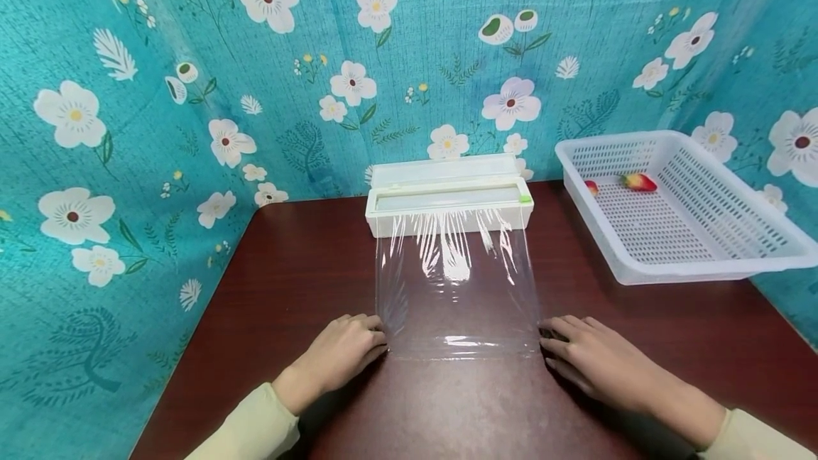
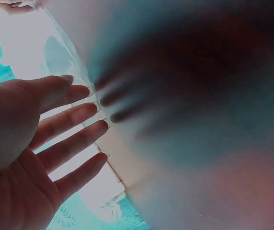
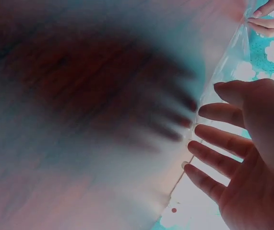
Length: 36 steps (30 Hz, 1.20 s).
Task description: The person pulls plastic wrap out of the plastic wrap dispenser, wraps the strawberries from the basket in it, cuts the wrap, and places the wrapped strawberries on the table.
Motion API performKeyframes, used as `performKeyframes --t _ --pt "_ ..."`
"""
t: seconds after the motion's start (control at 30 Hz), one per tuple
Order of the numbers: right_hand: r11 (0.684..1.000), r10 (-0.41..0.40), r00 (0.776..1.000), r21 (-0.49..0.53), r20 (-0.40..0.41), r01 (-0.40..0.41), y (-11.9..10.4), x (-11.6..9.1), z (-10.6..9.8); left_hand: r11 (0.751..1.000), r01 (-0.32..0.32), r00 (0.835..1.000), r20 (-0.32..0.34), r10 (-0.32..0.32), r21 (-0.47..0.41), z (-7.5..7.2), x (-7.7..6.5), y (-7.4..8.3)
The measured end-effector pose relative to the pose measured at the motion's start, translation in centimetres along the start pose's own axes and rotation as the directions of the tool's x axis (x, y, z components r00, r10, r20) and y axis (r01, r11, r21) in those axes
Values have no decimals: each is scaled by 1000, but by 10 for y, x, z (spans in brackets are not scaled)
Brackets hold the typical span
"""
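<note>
A sheet of clear plastic wrap [image 1: 460,304] stretches toward the person from a white cling film dispenser [image 1: 447,222], whose lid [image 1: 447,170] is raised at the back. At the sheet's left front corner is the left hand [image 1: 345,346], fingertips down at the film's edge. The right hand [image 1: 594,357] is at the opposite corner in the same way. In the left wrist view, the left fingers [image 2: 74,146] are straight and spread. Straight right fingers [image 3: 216,155] show in the right wrist view, with the thumb apart from them.
A white plastic basket [image 1: 613,243] stands at the back right, with a red and yellow fruit piece [image 1: 639,182] and a smaller one [image 1: 592,188] inside. A green tab [image 1: 525,199] sits on the dispenser's right end. Behind the dark red table [image 1: 275,275] hangs a flowered teal curtain [image 1: 294,140].
</note>
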State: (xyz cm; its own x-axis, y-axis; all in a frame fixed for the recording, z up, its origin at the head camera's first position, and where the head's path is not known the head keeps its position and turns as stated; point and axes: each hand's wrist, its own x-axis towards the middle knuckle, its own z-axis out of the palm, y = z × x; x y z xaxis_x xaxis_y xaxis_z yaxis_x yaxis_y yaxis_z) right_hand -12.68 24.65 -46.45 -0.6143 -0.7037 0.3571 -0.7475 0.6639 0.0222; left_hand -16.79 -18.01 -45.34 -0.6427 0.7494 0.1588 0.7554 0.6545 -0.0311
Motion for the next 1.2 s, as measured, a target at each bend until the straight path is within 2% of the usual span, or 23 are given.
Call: performKeyframes --t 0.23,0.43,0.83,1.1,1.2 --pt "999 45 999 3 -6 -45 2 10 3 999 -26 1000 10 25 28 1 10 -5" --pt "998 61 998 -10 -11 -61 4 15 6 999 -22 1000 21 21 50 3 15 -6" --pt "997 67 998 -26 -17 -68 9 19 10 999 15 999 29 -16 35 3 16 -6" --pt "996 90 995 -29 47 -89 12 18 11 999 28 1000 8 -29 25 4 13 -7" --pt "995 101 994 -28 46 -100 11 18 11 999 36 999 1 -36 22 5 12 -8"
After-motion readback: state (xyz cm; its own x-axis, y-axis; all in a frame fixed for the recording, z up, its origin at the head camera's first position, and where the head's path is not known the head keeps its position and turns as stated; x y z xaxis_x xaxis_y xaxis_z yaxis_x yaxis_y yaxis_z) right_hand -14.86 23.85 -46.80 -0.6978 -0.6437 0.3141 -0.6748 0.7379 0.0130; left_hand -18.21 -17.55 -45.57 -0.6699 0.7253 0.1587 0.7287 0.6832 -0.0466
